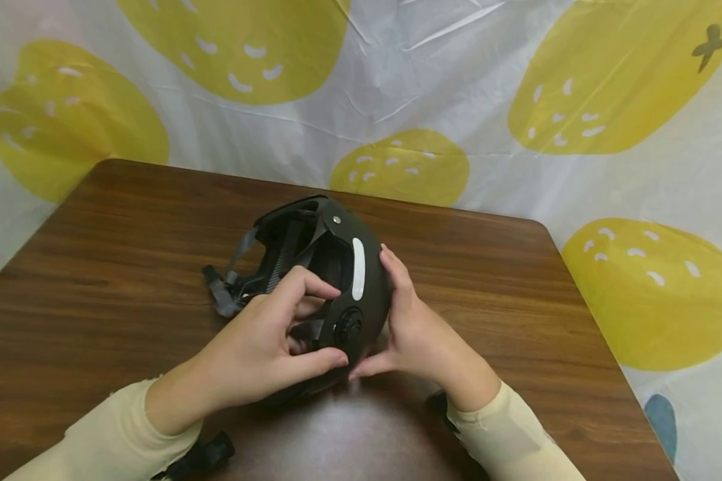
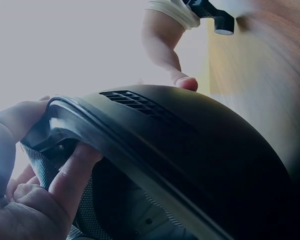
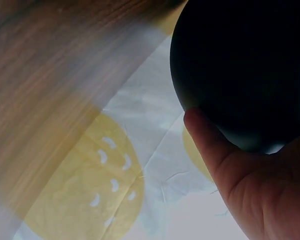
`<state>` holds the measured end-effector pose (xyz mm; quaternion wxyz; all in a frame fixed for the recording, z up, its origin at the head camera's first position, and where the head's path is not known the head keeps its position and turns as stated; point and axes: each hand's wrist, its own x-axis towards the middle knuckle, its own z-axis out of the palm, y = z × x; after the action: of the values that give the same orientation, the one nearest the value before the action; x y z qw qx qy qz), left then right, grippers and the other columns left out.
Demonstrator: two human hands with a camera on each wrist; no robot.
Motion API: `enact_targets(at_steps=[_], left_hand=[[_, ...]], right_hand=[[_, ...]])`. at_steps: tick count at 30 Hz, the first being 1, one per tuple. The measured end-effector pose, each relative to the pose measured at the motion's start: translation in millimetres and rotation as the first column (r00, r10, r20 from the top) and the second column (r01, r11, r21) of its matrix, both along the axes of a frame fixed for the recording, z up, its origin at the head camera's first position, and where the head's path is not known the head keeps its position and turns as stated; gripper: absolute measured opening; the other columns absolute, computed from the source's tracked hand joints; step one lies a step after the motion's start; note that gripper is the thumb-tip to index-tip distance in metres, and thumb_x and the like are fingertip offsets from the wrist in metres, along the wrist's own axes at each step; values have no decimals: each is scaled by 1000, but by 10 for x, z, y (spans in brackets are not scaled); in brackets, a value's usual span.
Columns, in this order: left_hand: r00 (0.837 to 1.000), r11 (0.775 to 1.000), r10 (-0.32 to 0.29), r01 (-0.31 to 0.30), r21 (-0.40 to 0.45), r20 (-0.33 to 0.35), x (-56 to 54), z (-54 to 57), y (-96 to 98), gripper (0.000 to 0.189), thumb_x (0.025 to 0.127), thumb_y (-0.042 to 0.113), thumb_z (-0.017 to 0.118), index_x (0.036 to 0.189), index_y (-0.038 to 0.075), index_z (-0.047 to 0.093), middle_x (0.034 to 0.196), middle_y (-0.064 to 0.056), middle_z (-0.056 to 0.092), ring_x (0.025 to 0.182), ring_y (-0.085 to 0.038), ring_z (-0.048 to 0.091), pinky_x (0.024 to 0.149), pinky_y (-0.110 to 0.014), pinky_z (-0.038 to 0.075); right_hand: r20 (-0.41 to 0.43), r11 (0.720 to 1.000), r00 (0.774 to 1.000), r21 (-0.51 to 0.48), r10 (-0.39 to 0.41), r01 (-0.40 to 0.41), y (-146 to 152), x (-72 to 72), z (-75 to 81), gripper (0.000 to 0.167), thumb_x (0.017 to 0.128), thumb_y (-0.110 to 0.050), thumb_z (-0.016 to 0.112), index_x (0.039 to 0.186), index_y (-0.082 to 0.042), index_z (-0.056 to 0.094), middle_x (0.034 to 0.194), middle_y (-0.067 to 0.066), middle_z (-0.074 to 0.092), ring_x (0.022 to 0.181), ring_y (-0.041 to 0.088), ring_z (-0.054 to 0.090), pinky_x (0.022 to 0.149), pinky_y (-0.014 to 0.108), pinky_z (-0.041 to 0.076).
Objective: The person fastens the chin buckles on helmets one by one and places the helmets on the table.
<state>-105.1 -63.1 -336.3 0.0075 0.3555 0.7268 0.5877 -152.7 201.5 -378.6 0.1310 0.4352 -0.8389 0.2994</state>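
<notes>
Between the left hand [image 1: 271,344] and the right hand [image 1: 412,327] lies a matte black, rounded, hard-shell helmet [image 1: 373,280], tilted, over a dark brown wood-grain table [image 1: 487,267]; from where I stand, contact with the tabletop cannot be confirmed. Governing relation: the helmet's hollow side faces the left fingers, its crown faces the right fingers, and its long axis runs roughly away from the person, across the line joining both hands. A round, ridged black knob [image 1: 349,325] on the shell sits between the left index fingertip and the left thumb tip; the left hand is therefore the nearer one to it.

Left fingers: grasping the helmet at its rim, thumb outside, at least one finger hooked inside. Right fingers: curved round the outer crown and gripping it, thumb toward the near side.

Appearance: the shell is plain and dark. A white, elongated strip [image 1: 358,269] lies just beyond the left index fingertip; a small, round, silvery rivet [image 1: 336,220] sits farther past it. Grey strapping [image 1: 221,297] lies to the left of the left knuckles. The left wrist view shows a slotted black vent grille [image 2: 135,102] beyond the left fingertips. Interior detail is largely in shadow.
</notes>
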Motion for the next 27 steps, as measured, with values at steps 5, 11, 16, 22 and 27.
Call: enact_targets(at_steps=[5,11,16,22,27], left_hand=[[1000,1000,6,-6,-9,2,8,-4,-9,57,89,2,87,131,4,49,120,-17,75,114,-21,74,67,-32,63],[1000,1000,8,-8,-24,-6,9,17,-30,61,87,1,88,133,7,48,121,-16,75,115,-19,73,67,-32,63],[1000,1000,7,-7,-22,-13,8,8,-45,58,89,2,87,131,6,48,121,-17,75,113,-21,74,67,-31,63],[1000,1000,-5,5,-20,-11,3,16,-54,57,88,1,87,130,5,48,119,-17,76,111,-21,74,65,-31,63],[1000,1000,-15,15,-20,3,6,34,-56,59,87,0,88,130,6,48,119,-16,76,110,-20,74,64,-32,63]], right_hand=[[3,1000,1000,1,4,-4,-5,0,-24,168,46,-39,112,161,-2,-5,171,28,12,157,39,27,125,44,28],[11,1000,1000,-3,11,-11,-25,-5,-29,167,47,-39,112,161,-2,-6,172,27,11,157,38,28,125,44,28],[-1,1000,1000,3,11,-11,-37,2,-21,166,49,-39,111,162,-1,-5,171,27,13,156,38,28,125,43,28],[-63,1000,998,4,14,-14,-43,-10,-33,165,49,-42,111,162,0,-2,169,28,9,158,42,17,126,46,25],[-86,1000,996,0,13,-13,-44,-9,-31,165,48,-43,110,163,-3,-1,167,27,12,157,43,17,126,47,25]])
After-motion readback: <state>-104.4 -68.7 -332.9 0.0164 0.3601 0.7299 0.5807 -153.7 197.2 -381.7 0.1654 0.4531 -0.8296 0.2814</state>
